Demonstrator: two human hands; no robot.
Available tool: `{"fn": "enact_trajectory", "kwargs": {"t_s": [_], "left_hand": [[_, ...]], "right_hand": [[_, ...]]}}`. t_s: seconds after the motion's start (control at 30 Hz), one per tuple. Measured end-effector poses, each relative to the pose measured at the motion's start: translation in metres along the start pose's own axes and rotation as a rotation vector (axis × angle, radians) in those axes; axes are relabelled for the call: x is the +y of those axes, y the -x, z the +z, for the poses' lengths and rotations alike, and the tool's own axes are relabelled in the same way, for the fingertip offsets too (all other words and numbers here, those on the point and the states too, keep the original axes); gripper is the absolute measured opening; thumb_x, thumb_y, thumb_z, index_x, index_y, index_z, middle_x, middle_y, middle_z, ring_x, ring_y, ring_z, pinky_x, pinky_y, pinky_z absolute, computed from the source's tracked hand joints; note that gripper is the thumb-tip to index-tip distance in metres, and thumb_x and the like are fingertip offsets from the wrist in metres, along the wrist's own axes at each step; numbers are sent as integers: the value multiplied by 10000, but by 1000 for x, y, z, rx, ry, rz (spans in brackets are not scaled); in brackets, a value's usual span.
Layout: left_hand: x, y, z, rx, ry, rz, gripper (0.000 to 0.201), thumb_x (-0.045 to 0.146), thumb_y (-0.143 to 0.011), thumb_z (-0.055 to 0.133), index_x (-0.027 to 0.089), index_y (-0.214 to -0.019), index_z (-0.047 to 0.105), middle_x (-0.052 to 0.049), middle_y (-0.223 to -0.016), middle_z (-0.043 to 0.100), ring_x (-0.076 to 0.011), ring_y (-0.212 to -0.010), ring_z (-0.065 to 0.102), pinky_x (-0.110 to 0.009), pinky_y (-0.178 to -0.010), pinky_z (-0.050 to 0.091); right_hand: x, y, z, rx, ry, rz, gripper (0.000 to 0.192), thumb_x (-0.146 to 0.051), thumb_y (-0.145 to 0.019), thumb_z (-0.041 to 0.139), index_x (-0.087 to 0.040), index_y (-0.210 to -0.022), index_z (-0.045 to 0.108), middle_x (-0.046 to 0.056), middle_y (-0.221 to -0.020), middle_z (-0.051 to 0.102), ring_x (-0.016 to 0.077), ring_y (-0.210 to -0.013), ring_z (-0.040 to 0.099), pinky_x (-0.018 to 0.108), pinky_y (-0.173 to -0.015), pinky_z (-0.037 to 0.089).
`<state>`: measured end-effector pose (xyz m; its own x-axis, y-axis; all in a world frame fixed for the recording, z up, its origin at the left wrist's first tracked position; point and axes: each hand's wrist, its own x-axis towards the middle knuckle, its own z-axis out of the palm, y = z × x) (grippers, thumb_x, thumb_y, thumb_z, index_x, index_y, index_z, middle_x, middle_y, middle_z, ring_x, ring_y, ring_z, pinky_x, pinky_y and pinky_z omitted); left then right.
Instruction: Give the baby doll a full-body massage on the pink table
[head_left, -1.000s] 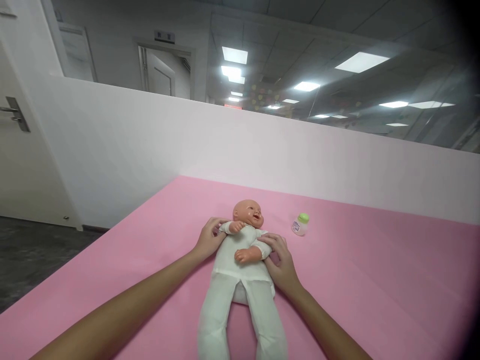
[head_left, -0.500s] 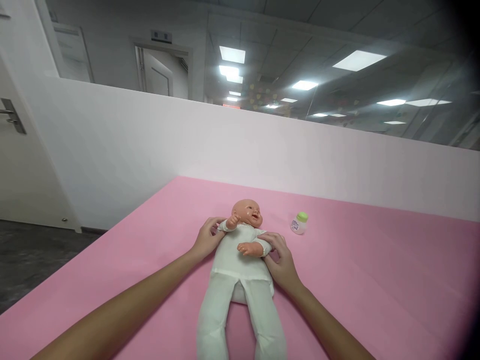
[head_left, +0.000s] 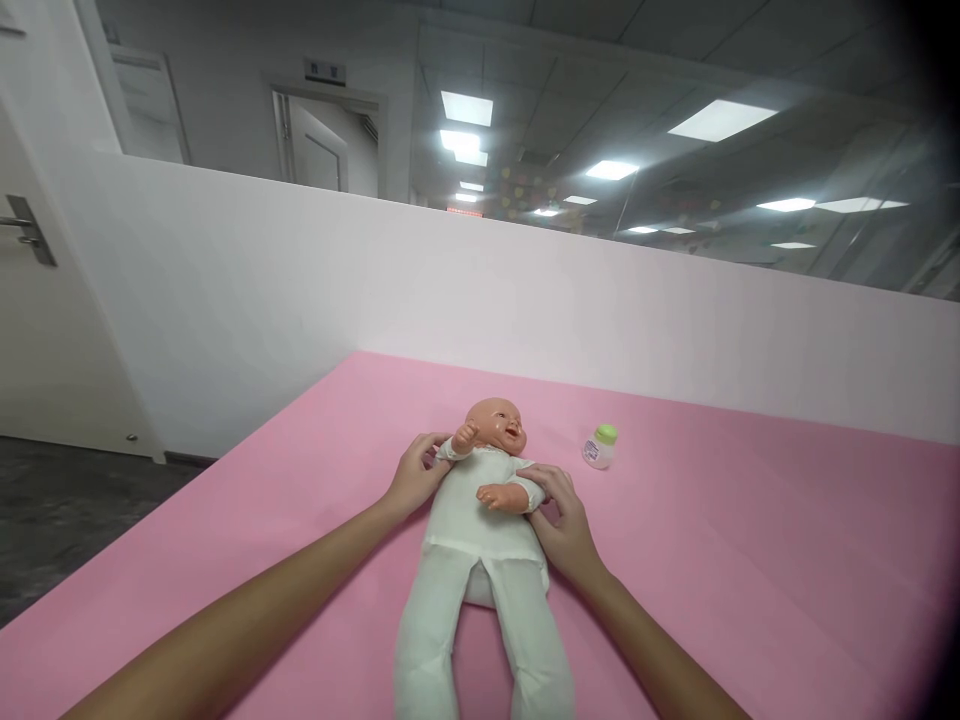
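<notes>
A baby doll (head_left: 480, 530) in a white suit lies on its back on the pink surface (head_left: 750, 560), head toward the far wall. My left hand (head_left: 414, 476) grips the doll's upper arm at its shoulder on the left side. My right hand (head_left: 561, 525) holds the doll's other arm at the sleeve, fingers curled around it. The doll's near fist is raised beside its chin. A small white bottle with a green cap (head_left: 601, 446) stands on the pink surface to the right of the doll's head, apart from both hands.
A white partition wall (head_left: 525, 300) runs behind the pink surface. A white door with a metal handle (head_left: 22, 230) is at the far left. Dark floor (head_left: 67, 500) lies beyond the surface's left edge.
The doll's arm on the left side has been lifted, its fist rising from the chest to beside the chin. My hands stay at the doll's shoulders.
</notes>
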<state>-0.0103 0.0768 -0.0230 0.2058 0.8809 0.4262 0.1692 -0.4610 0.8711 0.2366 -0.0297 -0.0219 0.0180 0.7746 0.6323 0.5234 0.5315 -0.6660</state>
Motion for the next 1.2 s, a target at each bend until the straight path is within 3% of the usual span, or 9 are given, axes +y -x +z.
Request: {"fn": "enact_trajectory", "kwargs": {"t_s": [0.87, 1.0, 1.2], "left_hand": [[-4, -1, 0, -9, -18, 13, 312, 366, -880, 667, 259, -1171, 707, -56, -1185, 685, -199, -936, 627, -299, -762, 485], [-2, -1, 0, -7, 15, -14, 331, 382, -883, 662, 249, -1183, 702, -67, -1207, 688, -217, -1004, 632, -302, -802, 492], [5, 1, -1, 11, 111, -108, 290, 396, -888, 629, 206, -1105, 661, -57, -1086, 720, -203, -898, 649, -309, -782, 501]], "right_hand": [[3, 1, -1, 1, -16, -16, 400, -136, -847, 571, -297, -1193, 688, 64, -1216, 666, 285, -1195, 544, 427, -955, 487], [3, 1, 0, 31, -92, 97, 293, -312, -946, 584, -270, -1226, 659, 81, -1240, 663, 287, -1164, 573, 403, -911, 493], [5, 3, 4, 122, -327, 347, 367, -489, -959, 589, -249, -1237, 595, 60, -1124, 680, 234, -948, 625, 347, -805, 514]]}}
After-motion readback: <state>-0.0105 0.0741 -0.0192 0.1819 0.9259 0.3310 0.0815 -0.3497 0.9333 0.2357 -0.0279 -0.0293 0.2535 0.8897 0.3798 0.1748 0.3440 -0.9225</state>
